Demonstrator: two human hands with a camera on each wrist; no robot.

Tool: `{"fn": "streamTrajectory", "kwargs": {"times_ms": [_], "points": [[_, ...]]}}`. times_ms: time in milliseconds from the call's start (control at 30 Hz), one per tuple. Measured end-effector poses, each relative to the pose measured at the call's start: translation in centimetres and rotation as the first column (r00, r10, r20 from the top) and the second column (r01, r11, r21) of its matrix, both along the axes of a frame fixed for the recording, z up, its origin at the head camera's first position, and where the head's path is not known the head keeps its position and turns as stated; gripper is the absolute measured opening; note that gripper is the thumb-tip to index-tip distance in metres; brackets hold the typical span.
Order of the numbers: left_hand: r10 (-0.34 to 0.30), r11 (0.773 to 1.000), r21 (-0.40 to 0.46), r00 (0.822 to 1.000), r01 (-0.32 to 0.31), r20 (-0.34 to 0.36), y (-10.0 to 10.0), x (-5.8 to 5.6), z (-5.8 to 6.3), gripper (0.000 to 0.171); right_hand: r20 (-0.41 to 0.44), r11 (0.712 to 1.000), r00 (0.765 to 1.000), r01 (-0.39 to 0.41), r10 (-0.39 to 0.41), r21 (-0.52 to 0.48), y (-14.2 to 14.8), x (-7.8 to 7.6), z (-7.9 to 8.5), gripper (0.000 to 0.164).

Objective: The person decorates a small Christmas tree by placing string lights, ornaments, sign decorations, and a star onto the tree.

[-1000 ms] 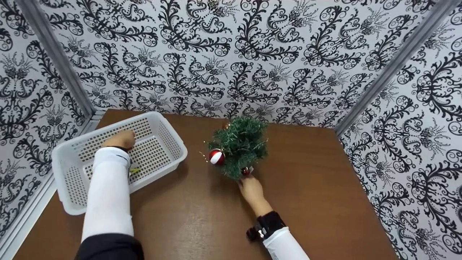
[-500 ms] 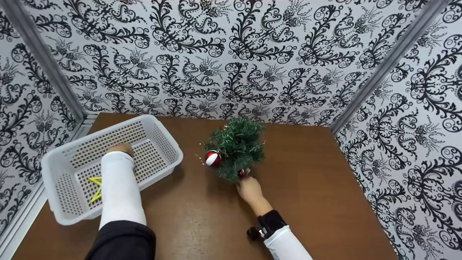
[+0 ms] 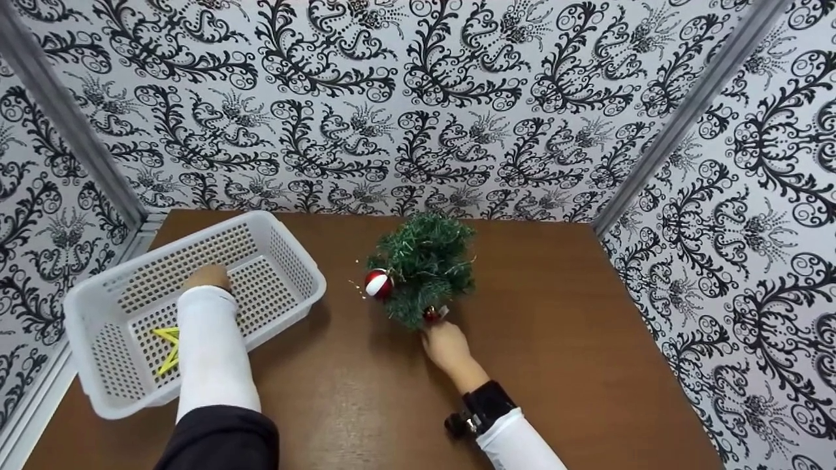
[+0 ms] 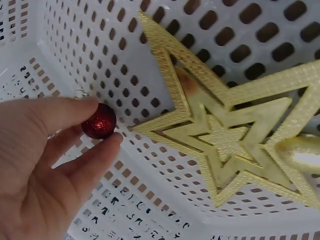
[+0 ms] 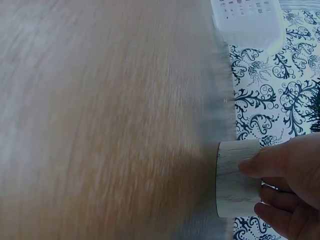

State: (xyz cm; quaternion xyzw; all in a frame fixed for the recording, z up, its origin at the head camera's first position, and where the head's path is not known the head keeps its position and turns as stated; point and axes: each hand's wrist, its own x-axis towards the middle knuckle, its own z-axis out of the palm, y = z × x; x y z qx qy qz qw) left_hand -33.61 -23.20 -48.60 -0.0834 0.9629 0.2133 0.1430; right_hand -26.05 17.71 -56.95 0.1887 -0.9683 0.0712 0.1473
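Note:
Inside the white perforated basket [image 3: 277,336], my left hand [image 3: 208,277] pinches a small red glitter Christmas ball [image 4: 101,121] between thumb and fingers. Beside it in the left wrist view lies a gold star ornament [image 4: 227,137], with a shiny gold rounded ornament [image 4: 302,152] overlapping one point. My right hand [image 3: 447,346] grips the pale wooden base [image 5: 237,180] of a small artificial Christmas tree [image 3: 424,261]. The head view shows a red-and-white ball [image 3: 379,284] on the tree's left side and a small dark red ornament [image 3: 431,314] low at its front.
The brown wooden table [image 3: 542,339] backs onto a wall [image 3: 366,117] with black-and-white scroll patterning. Patterned walls also rise at left and right. The basket stands at the table's left, close to the edge.
My left hand has gone lower into the basket and a little left, and the arm's shift has uncovered part of the gold star. My right hand keeps its hold on the tree's base.

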Motion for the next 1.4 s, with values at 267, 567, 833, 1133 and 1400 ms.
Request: {"fn": "streamTrajectory", "kwargs": {"times_ms": [267,567,833,1133,1400], "points": [[-0.043,0.99,-0.139,0.998,0.035,-0.052,-1.8,-2.8,-2.3,0.021,0.049,1.0,0.999,0.016,-0.016,-0.002,0.0,0.0,-0.3,0.01],[-0.06,0.995,-0.086,0.976,0.043,-0.208,-2.0,-2.9,-1.6,0.017,0.058,1.0,0.998,0.008,-0.009,0.008,-0.1,0.1,-0.5,0.012],[-0.152,0.987,-0.004,0.91,0.163,-0.385,-0.7,-2.6,1.0,0.02,0.084,0.999,0.996,0.021,-0.019,-0.029,-0.1,0.1,-0.4,0.011],[-0.114,0.972,0.099,0.797,0.212,-0.593,5.0,1.3,5.0,0.037,0.058,0.999,0.998,0.004,-0.002,-0.048,0.1,0.5,-0.9,0.011],[0.008,0.878,0.272,0.556,0.393,-0.831,11.8,8.0,4.5,0.027,0.025,0.999,0.999,0.037,-0.036,-0.031,-0.2,0.6,-0.9,0.014]]}}
